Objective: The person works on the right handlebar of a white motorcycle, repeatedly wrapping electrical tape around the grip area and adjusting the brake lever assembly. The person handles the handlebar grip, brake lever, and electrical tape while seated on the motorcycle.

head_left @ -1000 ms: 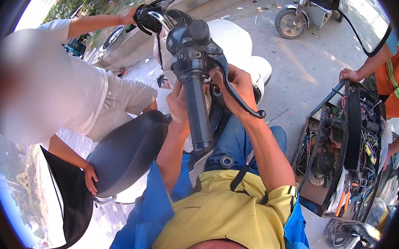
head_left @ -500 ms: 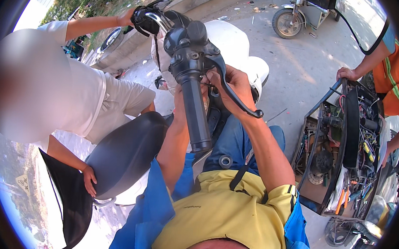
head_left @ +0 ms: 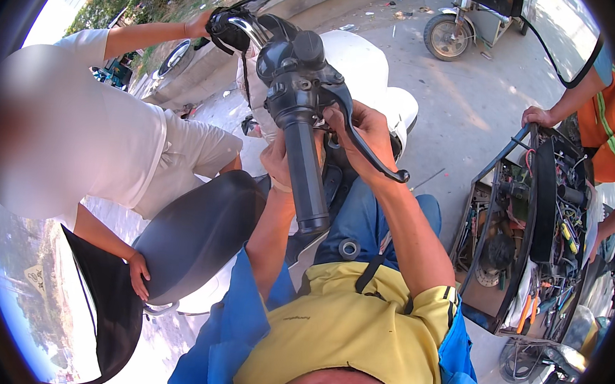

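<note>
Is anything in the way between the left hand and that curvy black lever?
Yes. Seen from above, the black handlebar grip lies between the left hand and the lever. What's behind the grip is hidden.

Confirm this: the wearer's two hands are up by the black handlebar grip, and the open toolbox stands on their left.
Wrong side: the head view shows the toolbox on their right. The left hand and right hand are by the black handlebar grip.

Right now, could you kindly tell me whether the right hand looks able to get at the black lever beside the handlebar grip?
Very likely yes: the right hand is close behind the black lever, which crosses in front of it, and nothing visible separates them; whether they touch is unclear.
</note>
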The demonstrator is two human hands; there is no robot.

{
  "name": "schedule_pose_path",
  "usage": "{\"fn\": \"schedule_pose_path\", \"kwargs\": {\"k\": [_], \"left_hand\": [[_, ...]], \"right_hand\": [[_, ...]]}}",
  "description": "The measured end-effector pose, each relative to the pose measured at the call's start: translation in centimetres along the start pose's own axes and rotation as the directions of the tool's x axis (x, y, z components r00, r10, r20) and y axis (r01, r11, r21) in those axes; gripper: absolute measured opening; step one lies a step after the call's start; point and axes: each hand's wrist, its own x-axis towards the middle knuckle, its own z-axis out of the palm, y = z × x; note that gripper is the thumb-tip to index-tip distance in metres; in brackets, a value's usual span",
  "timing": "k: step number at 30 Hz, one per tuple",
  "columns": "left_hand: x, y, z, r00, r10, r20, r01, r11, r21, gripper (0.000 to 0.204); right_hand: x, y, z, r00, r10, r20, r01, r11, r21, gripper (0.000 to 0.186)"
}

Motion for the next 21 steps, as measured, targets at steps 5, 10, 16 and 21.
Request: {"fn": "schedule_pose_path", "kwargs": {"k": [5,10,16,21], "left_hand": [[1.1,0.5,0.8,0.995,0.073,-0.07,-0.072,0.997,0.017,0.008],[0.5,1.5,1.3,0.883,-0.448,0.139,0.461,0.774,-0.434,0.015],[1.3,-1.5,-0.3,0.536,-0.207,0.818,0.668,-0.489,-0.561,0.013],[1.5,-0.5,0.3,0.57,-0.328,0.754,0.654,-0.374,-0.657,0.016]], "right_hand": [[0.6,1.8,-0.4,0.998,-0.058,0.037,0.058,0.998,0.004,0.025],[0.2,0.6,-0.4,0.999,-0.038,0.029,0.041,0.992,-0.122,0.022],[-0.1,-0.1,-0.3,0.996,0.005,0.091,-0.003,1.0,-0.022,0.023],[-0.6,0.0,-1.0,0.997,0.013,0.081,-0.007,0.997,-0.073,0.019]]}}
